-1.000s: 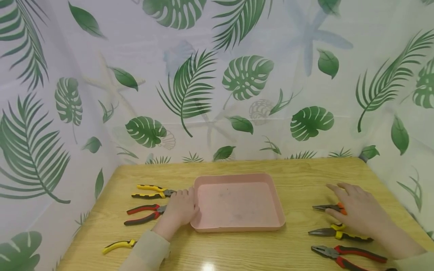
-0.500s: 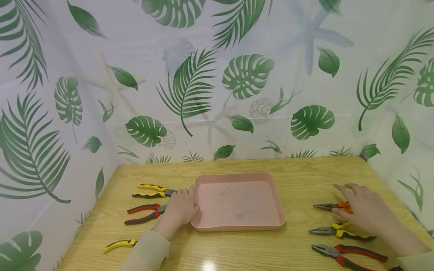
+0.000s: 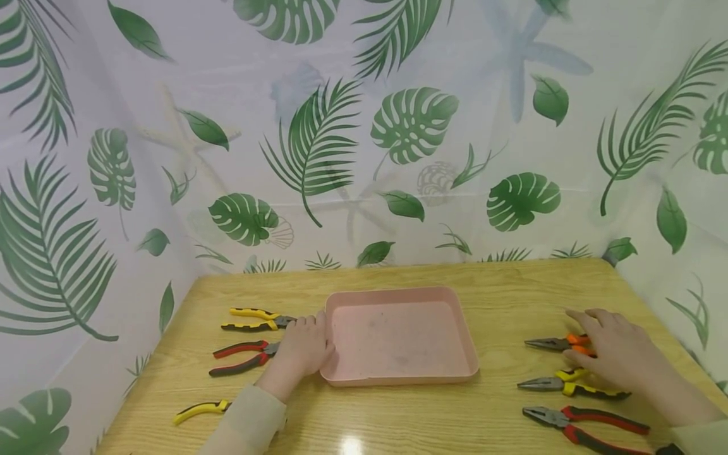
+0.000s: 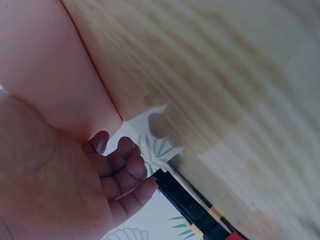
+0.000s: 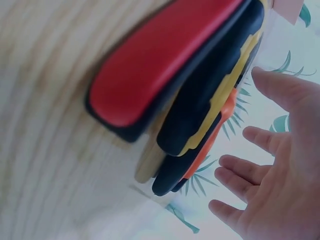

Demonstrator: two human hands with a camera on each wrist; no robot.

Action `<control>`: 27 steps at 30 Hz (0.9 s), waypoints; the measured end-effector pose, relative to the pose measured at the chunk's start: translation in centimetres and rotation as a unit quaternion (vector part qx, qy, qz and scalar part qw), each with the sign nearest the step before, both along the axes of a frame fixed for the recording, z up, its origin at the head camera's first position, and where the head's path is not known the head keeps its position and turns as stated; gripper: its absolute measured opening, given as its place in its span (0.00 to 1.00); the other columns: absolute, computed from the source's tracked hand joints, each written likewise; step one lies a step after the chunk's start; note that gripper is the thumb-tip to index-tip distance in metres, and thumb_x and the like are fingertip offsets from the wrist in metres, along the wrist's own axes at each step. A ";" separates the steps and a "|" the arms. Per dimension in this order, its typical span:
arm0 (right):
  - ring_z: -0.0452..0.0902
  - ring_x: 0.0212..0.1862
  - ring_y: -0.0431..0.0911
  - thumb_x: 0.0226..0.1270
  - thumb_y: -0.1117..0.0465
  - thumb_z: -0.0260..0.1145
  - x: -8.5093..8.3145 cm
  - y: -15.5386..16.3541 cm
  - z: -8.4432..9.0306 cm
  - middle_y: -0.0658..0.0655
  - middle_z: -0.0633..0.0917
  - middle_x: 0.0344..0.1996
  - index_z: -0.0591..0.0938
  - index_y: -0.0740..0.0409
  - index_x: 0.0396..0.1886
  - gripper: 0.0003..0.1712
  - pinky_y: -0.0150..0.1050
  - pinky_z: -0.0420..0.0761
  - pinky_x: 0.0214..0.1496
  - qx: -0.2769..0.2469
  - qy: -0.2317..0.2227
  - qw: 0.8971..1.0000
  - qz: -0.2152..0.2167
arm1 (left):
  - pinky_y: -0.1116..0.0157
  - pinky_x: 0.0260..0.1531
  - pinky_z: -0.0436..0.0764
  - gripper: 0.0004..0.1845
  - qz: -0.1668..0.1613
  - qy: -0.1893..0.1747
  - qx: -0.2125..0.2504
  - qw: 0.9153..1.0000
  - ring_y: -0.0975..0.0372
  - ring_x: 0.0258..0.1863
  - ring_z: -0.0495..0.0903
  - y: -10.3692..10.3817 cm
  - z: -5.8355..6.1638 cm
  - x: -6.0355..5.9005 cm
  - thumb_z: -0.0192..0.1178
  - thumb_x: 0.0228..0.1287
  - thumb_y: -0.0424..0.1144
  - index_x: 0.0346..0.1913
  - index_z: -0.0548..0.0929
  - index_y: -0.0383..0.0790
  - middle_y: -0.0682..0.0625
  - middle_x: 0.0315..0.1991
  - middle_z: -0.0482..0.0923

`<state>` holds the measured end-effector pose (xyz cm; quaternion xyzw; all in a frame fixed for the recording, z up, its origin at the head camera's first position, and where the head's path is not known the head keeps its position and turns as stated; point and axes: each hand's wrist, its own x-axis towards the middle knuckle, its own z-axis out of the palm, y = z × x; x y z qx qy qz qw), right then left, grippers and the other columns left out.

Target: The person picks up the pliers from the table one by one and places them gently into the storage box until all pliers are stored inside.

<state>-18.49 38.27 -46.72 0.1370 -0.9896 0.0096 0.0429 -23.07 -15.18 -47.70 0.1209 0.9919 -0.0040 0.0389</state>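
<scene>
My left hand [image 3: 304,346] rests on the wooden table [image 3: 398,417] against the left rim of a shallow pink tray [image 3: 466,341]. Its fingers [image 4: 122,172] are loosely curled and hold nothing, close to the jaws of yellow-and-black pliers [image 3: 256,319] and red-and-black pliers [image 3: 241,357]. My right hand [image 3: 597,341] lies flat with spread fingers [image 5: 250,170] over the handles of orange-handled long-nose pliers [image 3: 554,343]. It grips nothing.
Near the right hand lie yellow-and-black long-nose pliers [image 3: 569,384] and red-and-black combination pliers [image 3: 580,422]. A yellow-handled tool [image 3: 199,411] lies at the front left, partly under my sleeve. Leaf-printed curtains [image 3: 364,158] wall in three sides of the table.
The right hand has slid a little to the right and nearer, staying over the orange pliers. The left hand has not moved.
</scene>
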 end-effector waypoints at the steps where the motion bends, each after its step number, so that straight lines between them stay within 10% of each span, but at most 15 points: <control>1: 0.79 0.54 0.74 0.63 0.39 0.78 0.0 0.1 0.0 0.78 0.80 0.59 0.74 0.66 0.73 0.49 0.69 0.81 0.44 -0.001 -0.003 1.000 -0.001 | 0.49 0.53 0.79 0.18 0.001 -0.001 -0.001 1.000 0.48 0.44 0.79 0.0 0.0 -0.1 0.57 0.76 0.47 0.52 0.72 0.34 0.40 0.42 0.80; 27: 0.77 0.55 0.78 0.67 0.42 0.76 -0.5 2.3 -1.0 0.80 0.79 0.57 0.76 0.69 0.68 0.43 0.70 0.79 0.50 -0.041 -0.068 0.997 -0.018 | 0.50 0.52 0.78 0.18 -0.002 -0.003 0.005 1.000 0.48 0.44 0.79 -0.1 -0.1 0.0 0.58 0.76 0.47 0.53 0.71 0.34 0.40 0.43 0.80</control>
